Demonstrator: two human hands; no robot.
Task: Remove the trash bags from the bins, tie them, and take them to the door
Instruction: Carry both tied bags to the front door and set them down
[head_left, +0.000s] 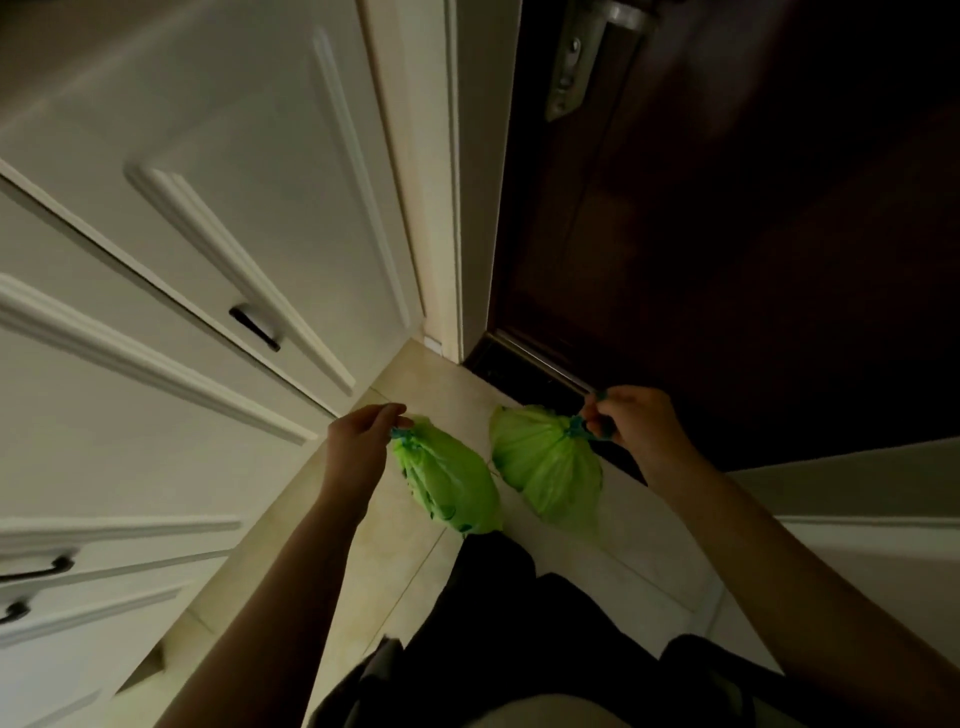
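Observation:
Two tied green trash bags hang in front of me, one in each hand. My left hand (363, 436) pinches the blue knotted top of the left bag (449, 486). My right hand (631, 423) grips the blue tie of the right bag (545, 462). Both bags hang just above the beige tiled floor (447, 384), close to the dark brown door (727, 234) ahead on the right. Whether either bag touches the floor I cannot tell.
White panelled cabinets (182, 260) with black handles line the left side. A white door frame (457, 182) stands between them and the dark door, whose metal handle plate (571, 62) is high up. A white wall base (857, 493) runs on the right. My dark-trousered legs are below.

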